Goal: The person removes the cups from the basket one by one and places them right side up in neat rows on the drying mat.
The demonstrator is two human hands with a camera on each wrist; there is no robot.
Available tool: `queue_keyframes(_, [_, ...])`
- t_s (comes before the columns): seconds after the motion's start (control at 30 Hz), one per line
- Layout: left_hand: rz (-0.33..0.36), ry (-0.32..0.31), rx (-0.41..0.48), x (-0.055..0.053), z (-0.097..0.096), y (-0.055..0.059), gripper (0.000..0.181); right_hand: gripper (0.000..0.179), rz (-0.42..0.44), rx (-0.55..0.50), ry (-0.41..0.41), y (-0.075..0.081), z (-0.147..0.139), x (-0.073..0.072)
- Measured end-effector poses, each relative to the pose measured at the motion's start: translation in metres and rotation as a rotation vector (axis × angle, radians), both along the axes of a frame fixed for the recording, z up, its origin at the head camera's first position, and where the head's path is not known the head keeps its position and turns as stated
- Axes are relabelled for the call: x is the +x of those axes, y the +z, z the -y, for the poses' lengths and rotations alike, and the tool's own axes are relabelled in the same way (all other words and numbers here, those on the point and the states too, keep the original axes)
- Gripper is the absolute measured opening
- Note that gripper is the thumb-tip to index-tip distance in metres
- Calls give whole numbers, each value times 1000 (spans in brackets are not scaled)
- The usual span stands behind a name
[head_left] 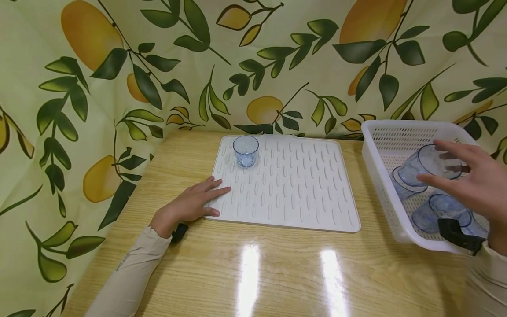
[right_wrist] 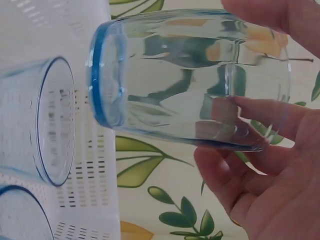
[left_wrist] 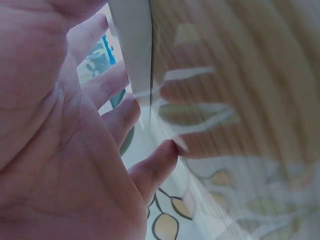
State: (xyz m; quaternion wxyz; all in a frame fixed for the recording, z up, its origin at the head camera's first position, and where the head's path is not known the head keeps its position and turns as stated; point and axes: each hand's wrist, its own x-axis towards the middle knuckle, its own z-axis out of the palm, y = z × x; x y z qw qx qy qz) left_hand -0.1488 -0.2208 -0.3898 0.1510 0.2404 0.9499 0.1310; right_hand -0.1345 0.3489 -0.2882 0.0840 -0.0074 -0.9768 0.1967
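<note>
My right hand (head_left: 481,180) grips a clear bluish drinking glass (head_left: 413,169) near its rim, thumb on one side and fingers on the other. The glass is tilted and raised over the white plastic basket (head_left: 380,193). In the right wrist view the held glass (right_wrist: 165,80) lies sideways, its blue-edged base away from the palm. My left hand (head_left: 190,203) rests with spread fingers on the left edge of a white ridged mat (head_left: 285,189). A similar glass (head_left: 246,153) stands upright on the mat's far left part. The left wrist view shows the palm (left_wrist: 75,140) beside the mat's edge.
Several more glasses (head_left: 429,213) lie in the basket, partly hidden by my right hand and wrist. The basket's perforated walls rise at the right of the wooden table (head_left: 289,264). A fruit-and-leaf patterned cloth (head_left: 237,88) hangs behind and at the left.
</note>
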Motion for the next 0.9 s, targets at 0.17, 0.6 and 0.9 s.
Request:
queue_keyframes(0.17, [3, -1, 2, 1, 0, 1, 74, 87, -26, 5, -8, 2, 10, 2])
queue_keyframes(0.6, [2, 0, 2, 0, -2, 3, 73, 89, -42, -17, 79, 2, 34, 2])
queue_keyframes(0.9, [0, 1, -2, 0, -1, 3, 73, 90, -40, -18, 121, 6, 49, 4])
